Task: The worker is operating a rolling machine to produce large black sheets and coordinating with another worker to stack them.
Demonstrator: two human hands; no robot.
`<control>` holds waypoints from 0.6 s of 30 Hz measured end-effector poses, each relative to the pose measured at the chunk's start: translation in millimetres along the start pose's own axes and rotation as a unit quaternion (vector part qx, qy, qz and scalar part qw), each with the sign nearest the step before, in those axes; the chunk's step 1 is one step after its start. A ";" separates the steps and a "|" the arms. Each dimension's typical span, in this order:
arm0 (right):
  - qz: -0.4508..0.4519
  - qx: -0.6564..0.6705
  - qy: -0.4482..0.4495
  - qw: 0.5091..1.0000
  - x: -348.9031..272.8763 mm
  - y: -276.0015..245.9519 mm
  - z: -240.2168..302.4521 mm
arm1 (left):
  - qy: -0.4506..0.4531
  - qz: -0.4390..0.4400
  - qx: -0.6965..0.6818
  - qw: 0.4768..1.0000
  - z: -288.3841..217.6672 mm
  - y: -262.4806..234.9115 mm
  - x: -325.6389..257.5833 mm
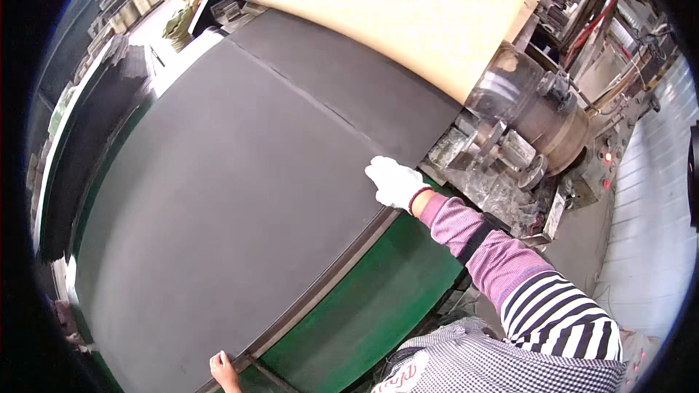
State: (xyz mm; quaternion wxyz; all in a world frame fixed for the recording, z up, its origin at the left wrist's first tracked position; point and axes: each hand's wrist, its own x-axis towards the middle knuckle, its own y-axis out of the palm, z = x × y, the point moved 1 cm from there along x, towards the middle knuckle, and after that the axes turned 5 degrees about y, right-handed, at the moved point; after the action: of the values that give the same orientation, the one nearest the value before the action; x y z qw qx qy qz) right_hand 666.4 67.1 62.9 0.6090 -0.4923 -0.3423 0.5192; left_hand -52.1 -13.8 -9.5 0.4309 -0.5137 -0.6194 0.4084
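Note:
A broad dark grey sheet (218, 196) lies over the green machine bed in front of me, with a seam line running across its far part. My right hand (395, 182), in a white knitted glove with a red cuff, rests on the sheet's right edge near that seam. Its fingers lie stretched out on the surface. Down at the lower edge of the view, my bare left hand (224, 372) is at the sheet's near edge, fingers curled against it. The left forearm is mostly out of view.
A wide tan sheet (408, 14) runs over a roller at the far end. To the right stands a large metal drum (535, 109) with machine parts and red lights (607, 156). A dark metal rail (320, 280) borders the green bed panel (364, 306).

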 end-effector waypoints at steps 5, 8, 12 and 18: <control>-0.026 -0.016 0.049 0.998 23.3 -28.0 -60.6 | -0.010 0.186 -0.068 0.980 -67.1 18.0 19.0; -0.027 -0.104 0.119 0.987 21.9 -39.5 -64.6 | 0.275 0.177 0.157 0.932 -121.7 8.9 20.8; -0.173 -0.054 -0.149 0.972 -45.8 -43.7 -30.4 | 0.153 0.219 -0.015 0.963 -202.4 16.9 21.0; -0.090 0.255 -0.167 0.948 -177.8 -25.1 10.1 | 0.176 0.311 0.074 0.931 -326.0 25.1 22.4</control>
State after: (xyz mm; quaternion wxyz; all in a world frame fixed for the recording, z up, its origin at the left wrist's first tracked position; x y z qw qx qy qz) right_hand 624.1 -102.3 106.4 0.6928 -0.1940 -0.3377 0.6070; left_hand 263.6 32.4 65.5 0.4215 -0.7108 -0.3106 0.4697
